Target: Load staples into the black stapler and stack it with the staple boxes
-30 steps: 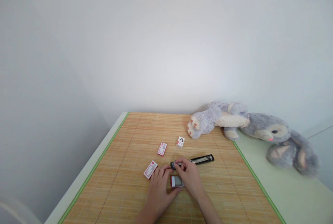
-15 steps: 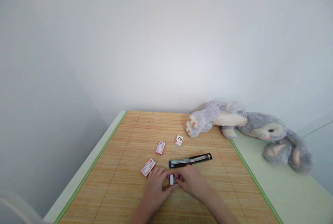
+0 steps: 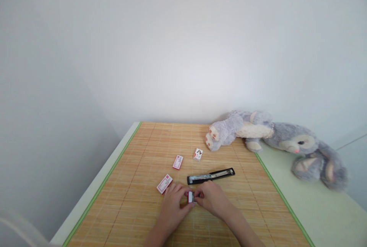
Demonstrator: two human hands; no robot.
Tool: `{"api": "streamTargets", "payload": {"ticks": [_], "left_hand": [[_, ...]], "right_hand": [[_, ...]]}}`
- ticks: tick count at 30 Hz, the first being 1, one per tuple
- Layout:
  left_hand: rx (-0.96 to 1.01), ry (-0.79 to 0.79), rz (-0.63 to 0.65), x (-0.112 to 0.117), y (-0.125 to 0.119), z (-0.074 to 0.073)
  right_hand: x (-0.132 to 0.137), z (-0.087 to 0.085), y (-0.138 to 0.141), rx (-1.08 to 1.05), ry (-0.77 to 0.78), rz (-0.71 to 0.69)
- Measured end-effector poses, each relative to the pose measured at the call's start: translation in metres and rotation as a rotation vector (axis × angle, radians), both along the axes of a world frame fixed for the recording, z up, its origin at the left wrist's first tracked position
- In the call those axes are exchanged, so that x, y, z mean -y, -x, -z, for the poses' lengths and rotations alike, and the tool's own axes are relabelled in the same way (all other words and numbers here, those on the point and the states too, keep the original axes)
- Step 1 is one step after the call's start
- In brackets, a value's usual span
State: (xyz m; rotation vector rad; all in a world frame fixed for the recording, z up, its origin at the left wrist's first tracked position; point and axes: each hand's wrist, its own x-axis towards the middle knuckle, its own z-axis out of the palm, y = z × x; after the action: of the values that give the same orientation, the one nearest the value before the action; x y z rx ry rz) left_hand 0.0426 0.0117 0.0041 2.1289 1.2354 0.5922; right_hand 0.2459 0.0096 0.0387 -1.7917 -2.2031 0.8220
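1. Behind everything stood the pale wall [image 3: 183, 56].
2. My desk [image 3: 321, 205] met it, pale along both sides.
3. A green-edged bamboo mat [image 3: 137, 216] covered most of the desktop.
4. The grey plush rabbit [image 3: 283, 134] lay on its side over the mat's far right corner, head and ears on the bare desktop.
5. My left hand [image 3: 173, 203] was half curled, thumb and forefinger apart with the small box gripped between them.
6. My right hand [image 3: 210, 197] had its fingertips drawn together at that box's right side; I cannot tell whether they held anything.
7. The black stapler [image 3: 211, 176] lay opened out just beyond my right hand, metal rail showing.
8. The near red-and-white box [image 3: 164, 184] sat by my left fingers.
9. The far red-and-white box [image 3: 178, 162] lay beyond it.
10. A white carton [image 3: 197, 154] with a dark picture was farther back.
11. The small box [image 3: 190, 197], partly hidden, was between my hands.
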Motion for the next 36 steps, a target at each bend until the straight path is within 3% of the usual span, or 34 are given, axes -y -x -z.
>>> {"api": "streamTargets", "payload": {"ticks": [5, 14, 21, 28, 31, 35, 36], "left_hand": [[0.002, -0.003, -0.009, 0.001, 0.000, 0.000], [0.000, 0.017, -0.021, 0.000, -0.002, 0.002], [-0.020, 0.014, -0.015, -0.001, -0.006, 0.004], [-0.046, -0.009, -0.026, 0.003, -0.008, 0.004], [-0.082, -0.026, -0.026, 0.007, -0.017, 0.006], [-0.142, -0.058, -0.063, 0.011, -0.031, 0.008], [-0.147, -0.065, -0.078, 0.012, -0.033, 0.008]], "right_hand": [[0.004, -0.005, -0.008, -0.065, -0.014, 0.022], [0.028, -0.002, -0.069, -0.105, 0.042, 0.135], [0.028, 0.012, -0.044, -0.165, 0.034, 0.124], [0.023, 0.006, -0.024, -0.170, 0.010, 0.099], [0.020, -0.004, -0.041, -0.157, -0.039, 0.124], [0.008, -0.019, -0.093, -0.101, -0.357, 0.224], [0.004, -0.021, -0.108, -0.101, -0.375, 0.249]]}}
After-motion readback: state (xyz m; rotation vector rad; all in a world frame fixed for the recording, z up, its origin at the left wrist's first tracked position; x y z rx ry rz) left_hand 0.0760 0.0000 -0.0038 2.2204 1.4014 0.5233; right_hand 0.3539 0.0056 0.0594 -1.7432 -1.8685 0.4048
